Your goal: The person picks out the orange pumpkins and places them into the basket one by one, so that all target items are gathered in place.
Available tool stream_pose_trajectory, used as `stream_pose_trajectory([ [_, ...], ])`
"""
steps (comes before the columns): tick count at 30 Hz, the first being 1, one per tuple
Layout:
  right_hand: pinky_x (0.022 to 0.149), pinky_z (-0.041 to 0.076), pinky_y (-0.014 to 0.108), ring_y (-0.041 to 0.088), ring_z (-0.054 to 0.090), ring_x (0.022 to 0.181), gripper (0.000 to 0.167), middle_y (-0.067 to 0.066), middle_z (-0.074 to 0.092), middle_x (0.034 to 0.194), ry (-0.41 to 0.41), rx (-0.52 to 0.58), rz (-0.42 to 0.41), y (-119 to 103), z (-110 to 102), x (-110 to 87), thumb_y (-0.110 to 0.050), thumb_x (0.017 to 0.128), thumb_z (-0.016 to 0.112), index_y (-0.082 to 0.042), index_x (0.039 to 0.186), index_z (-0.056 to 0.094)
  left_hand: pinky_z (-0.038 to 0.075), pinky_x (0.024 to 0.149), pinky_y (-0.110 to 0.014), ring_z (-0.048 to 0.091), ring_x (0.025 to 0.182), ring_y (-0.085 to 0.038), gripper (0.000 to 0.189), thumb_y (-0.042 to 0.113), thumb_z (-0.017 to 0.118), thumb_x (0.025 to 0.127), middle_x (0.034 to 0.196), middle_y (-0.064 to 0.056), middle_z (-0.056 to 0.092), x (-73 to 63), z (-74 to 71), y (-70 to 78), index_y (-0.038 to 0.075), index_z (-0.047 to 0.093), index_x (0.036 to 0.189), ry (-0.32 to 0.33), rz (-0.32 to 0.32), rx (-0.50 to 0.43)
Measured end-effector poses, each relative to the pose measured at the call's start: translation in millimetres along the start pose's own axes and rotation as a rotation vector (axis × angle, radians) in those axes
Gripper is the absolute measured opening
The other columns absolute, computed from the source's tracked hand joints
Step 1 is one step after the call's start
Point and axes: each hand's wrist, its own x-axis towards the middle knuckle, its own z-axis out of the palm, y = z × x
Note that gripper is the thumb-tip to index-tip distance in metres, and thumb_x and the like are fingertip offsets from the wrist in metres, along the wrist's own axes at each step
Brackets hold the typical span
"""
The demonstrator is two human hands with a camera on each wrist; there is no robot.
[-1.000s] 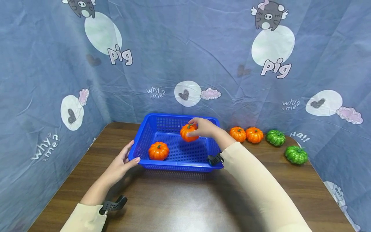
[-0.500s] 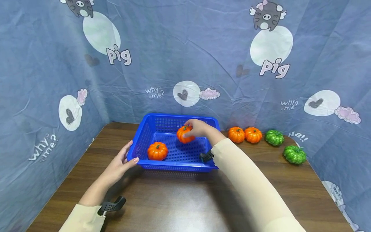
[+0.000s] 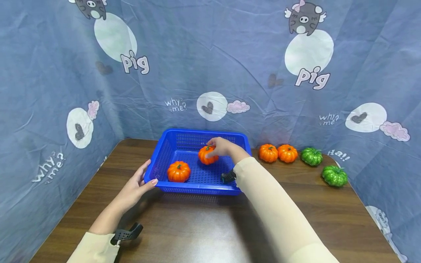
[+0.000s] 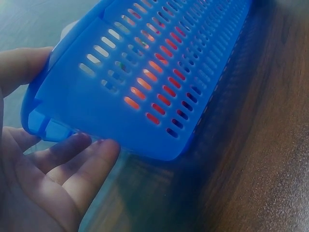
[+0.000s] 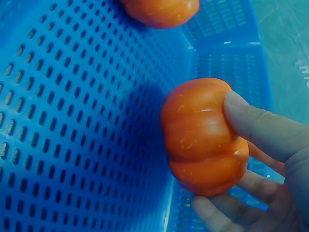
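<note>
Pig-print cloth (image 3: 184,69) backs the wood-grain table (image 3: 190,226), where my left hand (image 3: 135,187) grips the blue plastic basket (image 3: 200,185). I've got my right hand (image 3: 224,147) pinching an orange pumpkin (image 3: 204,157) inside it, near a second pumpkin (image 3: 178,172).

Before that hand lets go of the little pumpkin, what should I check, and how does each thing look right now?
1. Held pumpkin gripped between the right hand's thumb and fingers: ok.
2. Held pumpkin inside the walls of the blue basket: ok, the head view shows it there.
3. Held pumpkin touching the basket's bottom: cannot tell; the views do not settle contact.
4. Gap to the other orange pumpkin in the basket: ok, they are apart.
5. Basket steadied: ok, the left hand holds its near left corner.
6. Held pumpkin released: not ok, the right hand holds it.
</note>
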Motion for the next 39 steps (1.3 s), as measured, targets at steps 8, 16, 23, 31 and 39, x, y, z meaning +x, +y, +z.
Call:
stream_pose_trajectory([
  [8,0.108,0.043,0.038,0.032,0.053,0.127,0.058,0.022,0.056,0.138,-0.003,0.040,0.004,6,8,2.2,-0.020,0.087,0.079,-0.003,0.137,0.056,0.050,0.099,-0.031,0.048,0.131,-0.047,0.081,0.018,0.060,0.101,0.151,-0.033,0.035,0.5,-0.4,0.6,0.010,0.007,0.161,0.000,-0.005,0.005],
  [16,0.103,0.047,0.035,0.031,0.055,0.123,0.057,0.021,0.058,0.134,0.023,0.115,0.019,12,13,4.2,-0.012,0.085,0.080,0.000,0.135,0.057,0.048,0.101,-0.037,0.046,0.132,-0.047,0.081,0.019,0.060,0.101,0.152,-0.033,0.032,0.5,-0.5,1.7,0.009,0.007,0.161,0.003,-0.007,0.021],
  [23,0.090,0.056,0.034,0.030,0.059,0.114,0.057,0.022,0.059,0.129,0.035,0.215,0.059,11,18,5.3,-0.009,0.084,0.080,0.000,0.135,0.056,0.049,0.100,-0.032,0.046,0.132,-0.047,0.080,0.019,0.060,0.101,0.152,-0.033,0.032,-0.5,0.7,1.2,0.008,0.008,0.161,0.006,-0.006,0.011],
  [31,0.092,0.056,0.039,0.033,0.059,0.119,0.058,0.025,0.056,0.135,0.028,0.341,0.050,8,26,10.0,-0.003,0.085,0.078,0.000,0.138,0.054,0.047,0.102,-0.041,0.046,0.133,-0.048,0.080,0.018,0.061,0.101,0.153,-0.032,0.032,-0.7,0.8,1.4,0.010,0.008,0.161,0.012,-0.013,0.020],
  [39,0.091,0.056,0.038,0.032,0.058,0.122,0.059,0.024,0.056,0.137,0.028,0.324,0.015,6,31,13.0,-0.005,0.085,0.079,-0.002,0.139,0.055,0.045,0.102,-0.044,0.046,0.133,-0.047,0.081,0.019,0.061,0.101,0.153,-0.032,0.032,-1.3,1.1,2.0,0.011,0.008,0.162,0.018,-0.020,0.028],
])
